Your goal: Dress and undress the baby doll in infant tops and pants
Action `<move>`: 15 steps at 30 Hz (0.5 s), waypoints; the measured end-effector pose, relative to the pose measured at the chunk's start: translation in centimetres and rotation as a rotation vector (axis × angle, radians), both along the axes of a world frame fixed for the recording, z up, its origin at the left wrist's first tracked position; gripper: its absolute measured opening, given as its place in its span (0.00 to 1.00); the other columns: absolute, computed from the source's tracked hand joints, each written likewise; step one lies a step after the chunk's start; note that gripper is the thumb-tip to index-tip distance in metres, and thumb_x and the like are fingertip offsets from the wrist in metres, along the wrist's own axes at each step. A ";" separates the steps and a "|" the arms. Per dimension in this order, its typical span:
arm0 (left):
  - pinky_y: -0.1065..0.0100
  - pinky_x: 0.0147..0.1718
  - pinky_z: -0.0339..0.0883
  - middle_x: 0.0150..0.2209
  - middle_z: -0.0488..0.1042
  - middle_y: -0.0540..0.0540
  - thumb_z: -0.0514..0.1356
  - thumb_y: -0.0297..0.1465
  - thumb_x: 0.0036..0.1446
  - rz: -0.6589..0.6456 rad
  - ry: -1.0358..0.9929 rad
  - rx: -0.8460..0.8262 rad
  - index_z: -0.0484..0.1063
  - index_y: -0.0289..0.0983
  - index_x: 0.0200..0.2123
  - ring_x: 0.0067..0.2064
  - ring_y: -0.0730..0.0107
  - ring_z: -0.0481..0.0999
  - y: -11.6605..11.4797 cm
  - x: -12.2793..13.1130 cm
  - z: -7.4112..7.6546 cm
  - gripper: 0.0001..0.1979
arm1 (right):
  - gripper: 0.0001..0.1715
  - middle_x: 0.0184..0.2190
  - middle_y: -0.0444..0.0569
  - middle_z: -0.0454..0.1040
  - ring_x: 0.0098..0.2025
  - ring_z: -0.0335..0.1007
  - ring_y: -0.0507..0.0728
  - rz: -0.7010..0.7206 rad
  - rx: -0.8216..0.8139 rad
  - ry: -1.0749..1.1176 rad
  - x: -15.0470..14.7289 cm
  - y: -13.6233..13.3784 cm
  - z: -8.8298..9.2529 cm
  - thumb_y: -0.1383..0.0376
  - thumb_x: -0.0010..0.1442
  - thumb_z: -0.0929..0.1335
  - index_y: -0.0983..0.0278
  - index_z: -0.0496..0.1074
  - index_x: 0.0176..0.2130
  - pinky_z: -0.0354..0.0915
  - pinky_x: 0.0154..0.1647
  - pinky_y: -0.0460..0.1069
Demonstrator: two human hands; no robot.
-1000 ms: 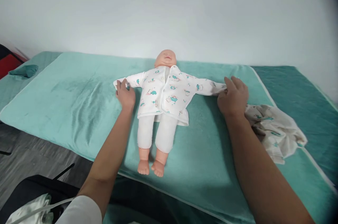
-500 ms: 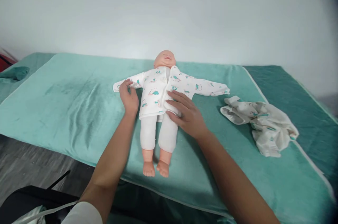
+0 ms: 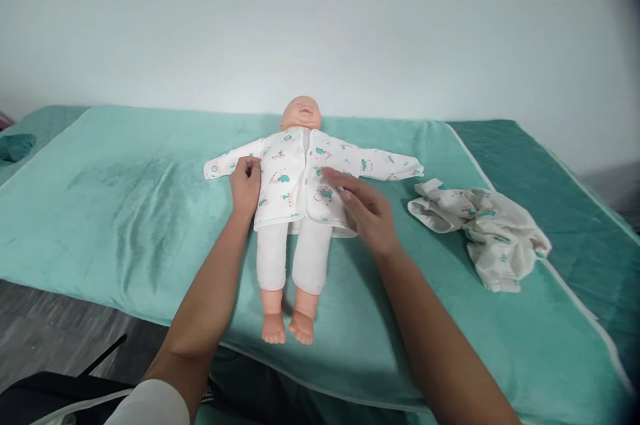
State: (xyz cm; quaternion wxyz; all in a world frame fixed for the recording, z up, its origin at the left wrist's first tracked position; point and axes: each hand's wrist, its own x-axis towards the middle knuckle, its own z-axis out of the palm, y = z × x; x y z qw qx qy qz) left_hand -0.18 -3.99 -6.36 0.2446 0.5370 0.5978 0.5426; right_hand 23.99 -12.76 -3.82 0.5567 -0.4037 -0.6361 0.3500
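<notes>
A baby doll [image 3: 301, 111] lies on its back in a white baby jacket [image 3: 283, 178] with a green-and-pink print and white trousers [image 3: 273, 258]. The jacket's two front panels lie nearly edge to edge down the chest, and small snaps show along the opening. Beside the doll's body, under the sleeve on the left of the view, my left hand [image 3: 245, 188] has its fingers curled in a pinch at the jacket's side seam. My right hand [image 3: 369, 211] is over the jacket's other side, fingers stretched towards the front panel, holding nothing visible.
To the right lies a crumpled printed baby garment [image 3: 500, 228]. A green plush cover [image 3: 125, 211] spreads over the table, which stands against a white wall [image 3: 320, 25]. Below the front edge, a black object [image 3: 40, 398] sits at the lower left.
My right hand has drawn away from the jacket's front edge towards the right, and that panel now lies flatter. My left hand's fingers have curled in at the jacket's side. The view has shifted slightly.
</notes>
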 end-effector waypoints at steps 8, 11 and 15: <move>0.66 0.37 0.64 0.34 0.76 0.50 0.55 0.37 0.66 -0.050 0.017 -0.095 0.72 0.41 0.39 0.35 0.67 0.73 0.0 -0.3 0.0 0.08 | 0.26 0.62 0.55 0.74 0.67 0.66 0.67 -0.261 -0.121 -0.336 -1.9 5.8 0.8 0.50 0.65 0.68 0.59 0.75 0.56 0.58 0.71 0.67; 0.66 0.40 0.65 0.37 0.76 0.49 0.55 0.39 0.68 -0.096 -0.009 -0.125 0.71 0.41 0.40 0.38 0.67 0.73 0.0 -0.5 0.1 0.10 | 0.16 0.50 0.57 0.77 0.56 0.70 0.66 -0.459 -0.091 -0.383 -3.2 8.4 1.9 0.53 0.62 0.69 0.61 0.75 0.44 0.63 0.64 0.66; 0.64 0.49 0.67 0.44 0.77 0.47 0.53 0.43 0.69 -0.196 -0.037 -0.159 0.71 0.42 0.44 0.46 0.64 0.74 -0.3 -0.7 0.5 0.13 | 0.11 0.42 0.55 0.74 0.43 0.70 0.64 -0.570 -0.156 -0.440 -4.7 11.1 2.9 0.56 0.58 0.70 0.60 0.68 0.36 0.67 0.52 0.62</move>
